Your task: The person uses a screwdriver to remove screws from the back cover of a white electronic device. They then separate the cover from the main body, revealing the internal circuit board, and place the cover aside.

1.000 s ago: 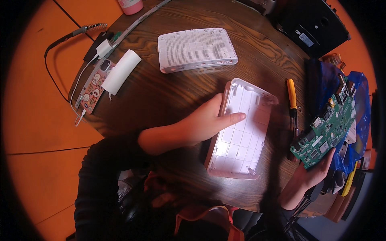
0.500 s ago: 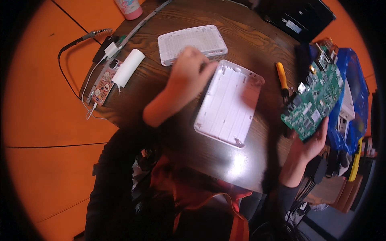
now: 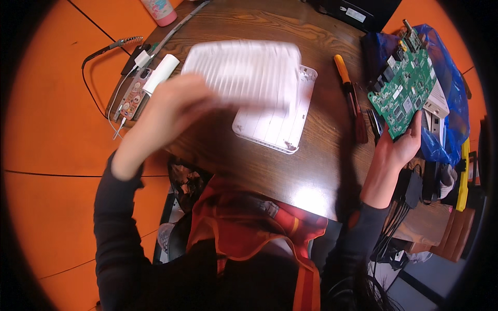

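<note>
While the left forearm slanted up and rightward from its dark sleeve, the left hand (image 3: pixel 174 106) reached in over the wooden table (image 3: pixel 332 166), wrist bent, and gripped a white ribbed cover (image 3: pixel 241 75) by its lower left edge. Blur covered both hand and cover, so the separate fingers could not be made out. The cover was raised and tilted, partly in front of a white shell (image 3: pixel 272 129) that lay open side up; whether the two touched could not be told. On the other side, the right forearm stood nearly upright, leaning a little rightward, and the right hand (image 3: pixel 400 147) held a green circuit board (image 3: pixel 407 96) from beneath, fingers closed on its lower edge. The board tilted up beside a blue bag (image 3: pixel 451 78), with a yellow-handled tool (image 3: pixel 342 68) to its left.
</note>
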The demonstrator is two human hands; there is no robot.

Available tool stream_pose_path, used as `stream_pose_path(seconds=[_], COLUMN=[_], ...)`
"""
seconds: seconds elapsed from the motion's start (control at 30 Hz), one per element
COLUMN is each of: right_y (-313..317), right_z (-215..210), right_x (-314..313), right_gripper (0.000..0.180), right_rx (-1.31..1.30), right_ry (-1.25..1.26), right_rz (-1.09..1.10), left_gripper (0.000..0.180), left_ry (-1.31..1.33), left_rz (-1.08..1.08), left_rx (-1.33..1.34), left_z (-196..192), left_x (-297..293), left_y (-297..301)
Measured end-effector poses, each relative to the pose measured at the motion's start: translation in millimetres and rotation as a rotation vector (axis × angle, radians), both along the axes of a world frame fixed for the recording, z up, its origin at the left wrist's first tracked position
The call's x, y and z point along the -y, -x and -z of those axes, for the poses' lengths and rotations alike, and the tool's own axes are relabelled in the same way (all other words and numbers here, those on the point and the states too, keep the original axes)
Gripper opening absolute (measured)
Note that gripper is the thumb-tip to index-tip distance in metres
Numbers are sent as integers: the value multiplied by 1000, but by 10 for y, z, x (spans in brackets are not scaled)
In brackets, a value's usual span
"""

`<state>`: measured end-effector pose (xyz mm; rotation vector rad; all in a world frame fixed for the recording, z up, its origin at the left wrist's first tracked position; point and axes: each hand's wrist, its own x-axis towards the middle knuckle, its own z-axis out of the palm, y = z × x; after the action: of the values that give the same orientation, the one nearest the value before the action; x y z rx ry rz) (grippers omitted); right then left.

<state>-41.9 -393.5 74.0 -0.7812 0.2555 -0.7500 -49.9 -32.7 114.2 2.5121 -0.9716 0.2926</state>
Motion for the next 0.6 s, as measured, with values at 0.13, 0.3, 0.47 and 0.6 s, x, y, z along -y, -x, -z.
stream_pose_path(seconds=[0.13, 0.3, 0.47, 0.6], right_y=[-1, -22, -53, -46], right_z=[2, 40, 108, 99], right_x=[-7, 8, 46, 41], right_gripper=[33, 33, 33, 33], right_rx=[17, 21, 35, 22], right_ry=[6, 36, 108, 123], right_rz=[-7, -19, -45, -70], left_gripper=[19, 13, 11, 10], left_ry=[58, 132, 127, 103], left_rz=[329, 435, 423, 235], left_rx=[-326, -668, -588, -592], left_z=[-342, -157, 89, 61], left_x=[-66, 88, 192, 197], left_y=[748, 984, 695, 491])
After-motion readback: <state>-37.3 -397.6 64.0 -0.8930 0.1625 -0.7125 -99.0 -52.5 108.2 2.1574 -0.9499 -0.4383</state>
